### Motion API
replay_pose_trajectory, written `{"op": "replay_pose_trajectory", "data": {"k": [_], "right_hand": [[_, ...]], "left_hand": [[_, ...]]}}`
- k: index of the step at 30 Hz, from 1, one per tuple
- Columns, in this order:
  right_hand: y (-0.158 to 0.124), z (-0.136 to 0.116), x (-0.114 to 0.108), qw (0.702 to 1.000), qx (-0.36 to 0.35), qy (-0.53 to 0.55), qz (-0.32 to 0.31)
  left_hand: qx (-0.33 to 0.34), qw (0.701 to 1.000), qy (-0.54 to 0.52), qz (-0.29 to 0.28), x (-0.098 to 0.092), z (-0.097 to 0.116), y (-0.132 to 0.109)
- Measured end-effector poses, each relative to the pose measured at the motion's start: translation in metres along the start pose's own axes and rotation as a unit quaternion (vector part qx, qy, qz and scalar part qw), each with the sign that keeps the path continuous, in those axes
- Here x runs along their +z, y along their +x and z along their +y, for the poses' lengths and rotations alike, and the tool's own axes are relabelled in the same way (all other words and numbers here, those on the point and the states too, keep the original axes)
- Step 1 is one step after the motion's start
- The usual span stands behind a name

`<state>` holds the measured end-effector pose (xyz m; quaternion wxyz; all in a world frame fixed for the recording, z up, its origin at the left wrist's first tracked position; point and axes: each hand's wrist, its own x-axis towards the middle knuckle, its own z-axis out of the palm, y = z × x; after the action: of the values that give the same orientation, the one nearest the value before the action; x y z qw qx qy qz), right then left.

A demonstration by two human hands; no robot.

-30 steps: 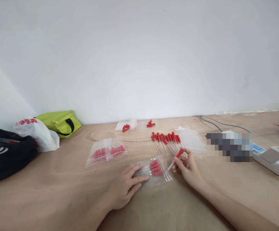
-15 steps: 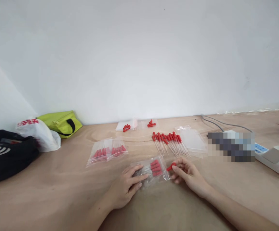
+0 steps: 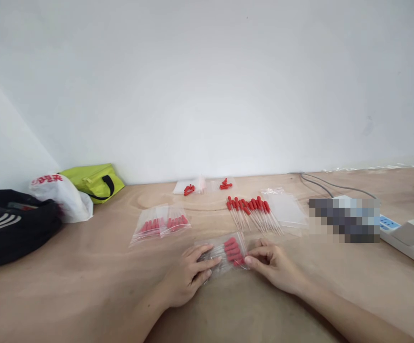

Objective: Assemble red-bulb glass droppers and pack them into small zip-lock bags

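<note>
A clear zip bag (image 3: 216, 269) lies in front of me with several glass droppers inside, their red rubber bulbs (image 3: 232, 250) toward its right, mouth end. My left hand (image 3: 188, 274) rests on the bag's left part with fingers spread, pressing it against the table. At the mouth, my right hand (image 3: 269, 262) pinches with thumb and forefinger at the bag's edge, close to the lowest bulb. Whether the fingertips also touch that bulb is hidden. Beyond the hands lies a pile of loose red-bulbed droppers (image 3: 253, 212).
Two filled zip bags (image 3: 160, 224) lie at left. Flat clear bags (image 3: 287, 209) are right of the pile. Small red bulbs (image 3: 189, 189) sit on bags near the wall. A black bag (image 3: 17, 233), white plastic bag (image 3: 64, 200) and lime bag (image 3: 94, 181) stand left; a power strip (image 3: 407, 238) right.
The red-bulbed dropper in my right hand has gone into the zip bag beside the others. My right hand has moved slightly left and down to the bag's mouth. My left hand stays put.
</note>
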<state>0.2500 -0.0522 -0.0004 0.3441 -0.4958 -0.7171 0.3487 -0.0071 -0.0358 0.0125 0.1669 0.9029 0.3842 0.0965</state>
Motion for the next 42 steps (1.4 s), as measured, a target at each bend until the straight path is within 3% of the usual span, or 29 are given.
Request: {"op": "replay_pose_trajectory", "data": {"k": [4, 10, 17, 20, 26, 29, 32, 34, 37, 39, 42], "right_hand": [[0.002, 0.002, 0.007, 1.0, 0.026, 0.012, 0.006], [0.007, 0.012, 0.015, 0.982, 0.107, 0.157, 0.02], [0.004, 0.006, 0.017, 0.966, 0.14, 0.217, -0.008], [0.002, 0.006, 0.017, 0.966, 0.147, 0.211, -0.018], [-0.004, 0.009, 0.021, 0.971, 0.077, 0.224, -0.02], [-0.005, 0.01, 0.022, 0.97, 0.038, 0.239, -0.008], [-0.004, 0.011, 0.024, 0.967, 0.025, 0.252, 0.018], [-0.004, 0.013, 0.025, 0.964, 0.026, 0.258, 0.052], [-0.001, 0.017, 0.022, 0.961, 0.023, 0.239, 0.134], [0.004, 0.021, 0.013, 0.96, 0.022, 0.181, 0.212], [0.017, 0.031, -0.013, 0.954, 0.035, -0.002, 0.298]], "left_hand": [[0.004, 1.0, 0.001, 0.002, 0.0, 0.0, 0.0], [0.015, 0.999, -0.032, 0.014, 0.0, -0.002, -0.001], [-0.036, 0.987, -0.1, 0.124, 0.003, -0.005, 0.004], [-0.073, 0.981, -0.126, 0.128, -0.001, -0.003, 0.014], [-0.128, 0.968, -0.212, 0.027, -0.011, 0.004, 0.061], [-0.173, 0.936, -0.299, -0.071, -0.011, 0.007, 0.09], [-0.17, 0.9, -0.354, -0.19, -0.012, 0.008, 0.108], [-0.145, 0.893, -0.372, -0.206, -0.019, 0.006, 0.11], [-0.123, 0.9, -0.409, -0.092, -0.043, -0.002, 0.101], [-0.098, 0.897, -0.427, 0.048, -0.065, -0.012, 0.093], [-0.039, 0.901, -0.365, 0.232, -0.091, -0.032, 0.082]]}}
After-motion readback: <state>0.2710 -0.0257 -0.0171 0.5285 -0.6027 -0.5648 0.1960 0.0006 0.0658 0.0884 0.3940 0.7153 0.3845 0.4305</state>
